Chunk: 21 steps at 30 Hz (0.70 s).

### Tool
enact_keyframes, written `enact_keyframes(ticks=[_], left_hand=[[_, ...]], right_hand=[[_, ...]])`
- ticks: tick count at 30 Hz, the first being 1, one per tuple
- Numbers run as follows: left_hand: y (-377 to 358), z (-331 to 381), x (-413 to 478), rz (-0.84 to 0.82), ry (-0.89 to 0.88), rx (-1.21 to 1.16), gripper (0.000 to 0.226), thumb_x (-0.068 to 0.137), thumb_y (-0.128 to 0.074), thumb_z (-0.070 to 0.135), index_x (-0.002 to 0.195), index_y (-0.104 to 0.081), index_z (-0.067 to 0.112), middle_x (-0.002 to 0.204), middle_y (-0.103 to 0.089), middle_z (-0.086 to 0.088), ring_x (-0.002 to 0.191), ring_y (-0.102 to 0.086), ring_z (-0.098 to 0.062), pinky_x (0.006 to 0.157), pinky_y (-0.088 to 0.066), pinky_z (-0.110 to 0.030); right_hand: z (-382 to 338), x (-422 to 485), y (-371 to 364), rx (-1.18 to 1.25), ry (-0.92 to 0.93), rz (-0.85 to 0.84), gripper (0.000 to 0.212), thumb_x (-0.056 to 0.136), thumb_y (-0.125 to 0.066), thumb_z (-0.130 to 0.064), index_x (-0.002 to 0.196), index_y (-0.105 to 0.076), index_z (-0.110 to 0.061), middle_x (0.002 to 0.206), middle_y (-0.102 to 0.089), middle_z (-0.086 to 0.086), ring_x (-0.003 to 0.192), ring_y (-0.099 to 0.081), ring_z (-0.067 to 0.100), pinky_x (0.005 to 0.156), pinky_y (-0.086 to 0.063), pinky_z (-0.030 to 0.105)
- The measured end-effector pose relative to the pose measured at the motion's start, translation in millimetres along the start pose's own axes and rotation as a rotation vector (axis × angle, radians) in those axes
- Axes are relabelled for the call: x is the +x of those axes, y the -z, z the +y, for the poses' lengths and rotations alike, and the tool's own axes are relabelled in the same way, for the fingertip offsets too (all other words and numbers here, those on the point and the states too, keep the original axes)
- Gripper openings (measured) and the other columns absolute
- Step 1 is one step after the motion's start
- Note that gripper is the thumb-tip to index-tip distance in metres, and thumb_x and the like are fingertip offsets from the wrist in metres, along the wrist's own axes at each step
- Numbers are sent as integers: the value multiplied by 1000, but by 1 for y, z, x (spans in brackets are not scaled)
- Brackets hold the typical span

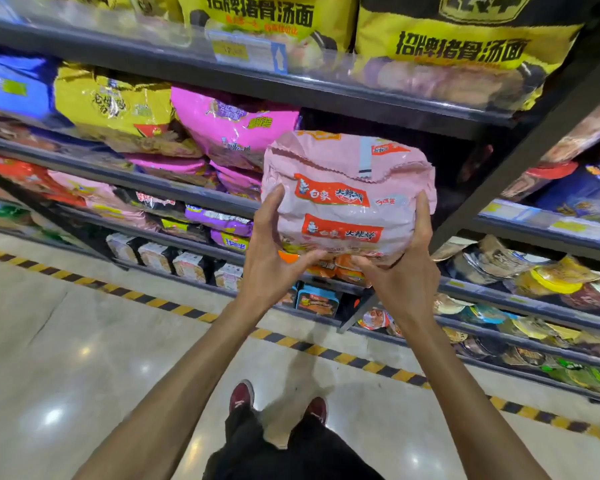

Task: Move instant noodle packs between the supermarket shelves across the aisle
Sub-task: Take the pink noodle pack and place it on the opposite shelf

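Note:
A pale pink multi-pack of instant noodles (347,188) with orange-red labels is held up in front of the dark shelf unit (187,188). My left hand (274,251) grips its lower left side, thumb under the bottom edge. My right hand (406,268) grips its lower right side. The pack sits level with the second shelf, in front of a dark gap (461,157) to the right of magenta noodle packs (229,129).
Yellow noodle packs (458,46) fill the top shelf, with yellow and blue packs (111,102) at left. Bowl noodles (534,278) line the lower right shelves. A black-and-yellow striped tape (174,306) runs along the glossy floor. My red shoes (243,396) stand near it.

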<state>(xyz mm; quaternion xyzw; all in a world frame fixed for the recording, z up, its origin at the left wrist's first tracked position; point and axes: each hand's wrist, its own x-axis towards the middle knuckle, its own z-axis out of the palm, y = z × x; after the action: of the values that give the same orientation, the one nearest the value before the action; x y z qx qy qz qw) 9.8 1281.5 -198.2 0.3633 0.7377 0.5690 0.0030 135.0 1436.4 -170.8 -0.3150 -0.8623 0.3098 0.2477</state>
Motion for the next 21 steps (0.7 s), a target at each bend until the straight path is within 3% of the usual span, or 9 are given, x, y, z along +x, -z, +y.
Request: enact_keyframes(ticks=[3, 6, 9, 11, 13, 15, 17, 18, 21], left_hand=[[15, 16, -19, 16, 18, 22, 106, 77, -88, 20, 156, -18, 17, 158, -19, 27, 150, -19, 7, 118, -30, -18], [29, 26, -44, 22, 66, -27, 109, 77, -86, 36, 158, -12, 37, 158, -11, 38, 152, -22, -4, 120, -36, -37], [49, 39, -69, 10, 82, -110, 111, 81, -79, 41, 153, 3, 57, 163, -4, 32, 156, -17, -15, 118, -36, -53], [69, 50, -85, 4, 106, -158, 113, 85, -80, 36, 150, 10, 60, 162, 0, 35, 156, -13, -7, 121, -33, -51], [98, 57, -101, 19, 122, -218, 116, 84, -82, 27, 150, 8, 58, 159, -4, 42, 153, -17, 1, 119, -37, -47], [131, 62, -118, 45, 111, -253, 117, 85, -82, 21, 154, 7, 49, 161, -7, 37, 153, -21, -1, 116, -41, -47], [166, 64, -137, 82, 110, -251, 114, 86, -81, 22, 158, 6, 41, 166, -8, 25, 154, -22, -8, 115, -41, -51], [183, 64, -149, 113, 124, -263, 112, 86, -80, 22, 158, 5, 39, 167, -9, 20, 154, -24, -10, 115, -42, -52], [232, 63, -192, 247, 179, -323, 106, 87, -78, 17, 153, -2, 49, 168, -17, 12, 148, -37, -10, 111, -48, -47]], right_hand=[[-13, -20, 13, 8, 23, -13, 116, 66, -81, -54, 150, -2, -45, 151, -47, 5, 108, -67, 32, 73, -50, 30], [-27, -50, 24, 8, 31, 12, 111, 60, -70, -68, 142, 3, -52, 149, -50, 5, 108, -68, 33, 80, -58, 48], [-42, -80, 29, 16, 89, 74, 122, 63, -85, -51, 152, -1, -38, 147, -48, -4, 105, -65, 16, 81, -57, 46], [-50, -101, 29, 56, 116, 122, 129, 61, -90, -42, 157, -5, -23, 147, -39, -17, 109, -49, -13, 86, -54, 40], [-67, -121, 25, 112, 140, 138, 131, 61, -90, -40, 158, -4, -23, 155, -25, -31, 121, -35, -28, 95, -50, 34], [-92, -142, 15, 162, 203, 125, 130, 63, -91, -32, 158, -3, -21, 161, -13, -28, 135, -29, -19, 104, -45, 29], [-124, -164, 3, 261, 252, 79, 128, 65, -91, -23, 158, -3, -13, 165, -14, -9, 147, -25, -2, 114, -37, 25], [-143, -175, -3, 321, 272, 43, 127, 65, -90, -19, 158, -4, -11, 164, -18, -12, 148, -24, 1, 116, -34, 23], [-191, -205, -25, 487, 332, -106, 125, 66, -87, -3, 157, -2, -8, 136, -34, -51, 134, -38, -13, 110, -39, 20]])
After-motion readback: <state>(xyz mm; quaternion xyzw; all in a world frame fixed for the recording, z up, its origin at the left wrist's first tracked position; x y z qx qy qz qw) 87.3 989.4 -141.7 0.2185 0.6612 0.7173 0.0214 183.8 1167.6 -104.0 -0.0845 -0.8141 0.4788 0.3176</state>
